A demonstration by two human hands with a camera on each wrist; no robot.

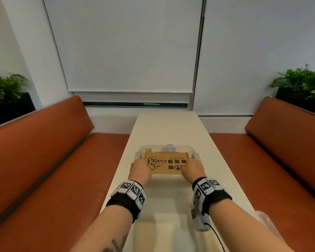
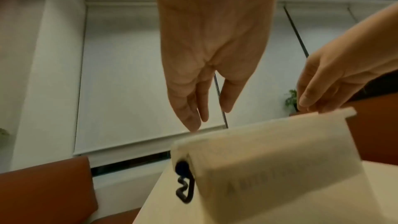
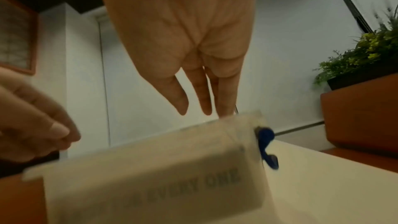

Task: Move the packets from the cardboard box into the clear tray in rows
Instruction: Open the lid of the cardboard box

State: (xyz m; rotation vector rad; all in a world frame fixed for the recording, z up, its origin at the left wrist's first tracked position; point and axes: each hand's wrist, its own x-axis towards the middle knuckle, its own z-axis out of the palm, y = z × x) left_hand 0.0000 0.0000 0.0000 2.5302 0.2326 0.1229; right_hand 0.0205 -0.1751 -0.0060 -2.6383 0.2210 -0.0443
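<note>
Head view shows the left hand (image 1: 140, 169) at the left near corner of the cardboard box (image 1: 166, 164) and the right hand (image 1: 192, 168) at its right near corner, both reaching forward over it. From the left wrist camera, the left hand's fingers (image 2: 189, 108) stretch out straight and relaxed, tips just above the top edge of the container and gripping nothing. From the right wrist camera, the right hand's fingers (image 3: 202, 91) are likewise extended, one fingertip at or touching the upper rim; whether it truly touches is hard to tell through the blur.

That brown box, printed with a black logo and dark squares, sits closed inside the clear tray (image 1: 194, 152), which holds it on all sides. No packets are visible. A blue clip (image 3: 266, 144) hangs at the tray's right end and a dark clip (image 2: 183, 183) at its left end. Blurred lettering shows through the tray's near wall.

The tray stands on a long cream table (image 1: 171, 128), between two orange benches (image 1: 44, 160). Potted plants (image 1: 302, 82) sit behind each bench, and white window blinds (image 1: 127, 44) fill the wall beyond.
</note>
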